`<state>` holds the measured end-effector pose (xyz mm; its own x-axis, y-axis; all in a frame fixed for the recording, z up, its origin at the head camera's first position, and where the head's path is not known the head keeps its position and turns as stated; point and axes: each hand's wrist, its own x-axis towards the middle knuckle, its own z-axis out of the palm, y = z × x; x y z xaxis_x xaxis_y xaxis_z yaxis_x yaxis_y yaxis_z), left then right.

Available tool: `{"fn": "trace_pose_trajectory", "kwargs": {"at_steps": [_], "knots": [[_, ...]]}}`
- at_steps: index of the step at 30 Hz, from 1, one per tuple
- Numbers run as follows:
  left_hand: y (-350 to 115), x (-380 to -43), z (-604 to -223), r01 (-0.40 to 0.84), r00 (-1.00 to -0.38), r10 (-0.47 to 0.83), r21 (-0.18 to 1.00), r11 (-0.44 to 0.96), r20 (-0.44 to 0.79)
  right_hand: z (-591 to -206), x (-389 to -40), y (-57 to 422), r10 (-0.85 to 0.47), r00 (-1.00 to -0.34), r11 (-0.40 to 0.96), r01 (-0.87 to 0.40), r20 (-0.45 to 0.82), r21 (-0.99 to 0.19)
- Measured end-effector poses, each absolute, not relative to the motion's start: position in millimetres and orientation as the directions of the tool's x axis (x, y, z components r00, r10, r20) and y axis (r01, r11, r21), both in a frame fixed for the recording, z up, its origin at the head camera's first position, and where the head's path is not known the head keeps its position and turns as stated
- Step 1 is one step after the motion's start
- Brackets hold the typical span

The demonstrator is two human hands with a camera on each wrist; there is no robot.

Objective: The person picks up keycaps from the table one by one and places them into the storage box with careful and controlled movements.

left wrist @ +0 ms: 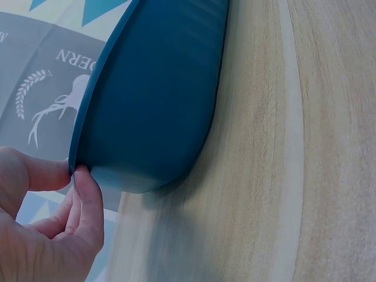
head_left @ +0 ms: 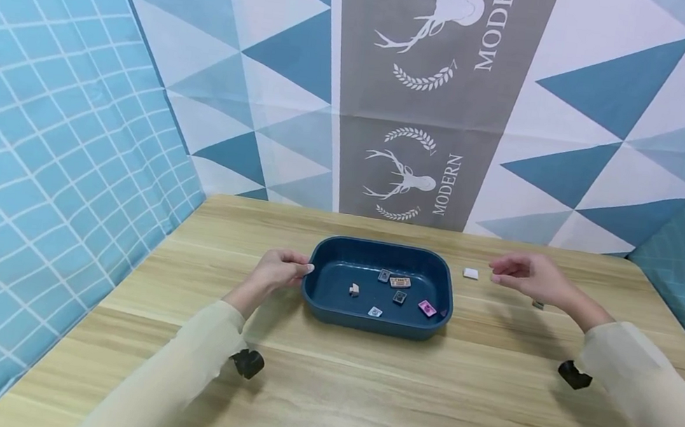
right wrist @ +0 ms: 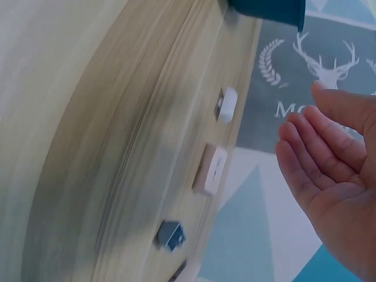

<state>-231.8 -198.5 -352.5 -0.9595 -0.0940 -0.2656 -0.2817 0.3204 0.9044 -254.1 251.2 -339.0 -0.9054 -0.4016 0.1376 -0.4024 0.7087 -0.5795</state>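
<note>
My left hand (head_left: 274, 270) pinches the left rim of a dark blue rectangular tray (head_left: 368, 323) between thumb and fingers. Inside the tray lie several small flat pieces, among them a pink one (head_left: 427, 308), an orange-beige one (head_left: 400, 283), a white one (head_left: 375, 311) and a dark one (head_left: 399, 297). To the right of the tray, my right hand (head_left: 532, 276) hovers over the table with loosely bent fingers and nothing between them. Nearest to it is a small white piece (right wrist: 227, 106). Beyond that sit a pale box-like piece (right wrist: 210, 169) and a blue-grey piece (right wrist: 170, 235).
The wood-grain table (head_left: 322, 394) ends at a patterned cloth wall (head_left: 292, 95) behind the tray. A blue tiled-pattern cloth (head_left: 28, 135) hangs on the left. Another small piece (head_left: 538, 304) shows partly beneath my right wrist.
</note>
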Motion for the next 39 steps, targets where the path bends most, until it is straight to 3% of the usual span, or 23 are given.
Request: {"fn": "trace_pose_trajectory", "kwargs": {"at_steps": [39], "knots": [[-197.4,-231.0,-351.2,-0.289,-0.957,-0.093,0.904,0.316,-0.273,-358.2,-255.5,313.9,-0.335,-0.935,0.844,-0.351,0.113,-0.405]]}}
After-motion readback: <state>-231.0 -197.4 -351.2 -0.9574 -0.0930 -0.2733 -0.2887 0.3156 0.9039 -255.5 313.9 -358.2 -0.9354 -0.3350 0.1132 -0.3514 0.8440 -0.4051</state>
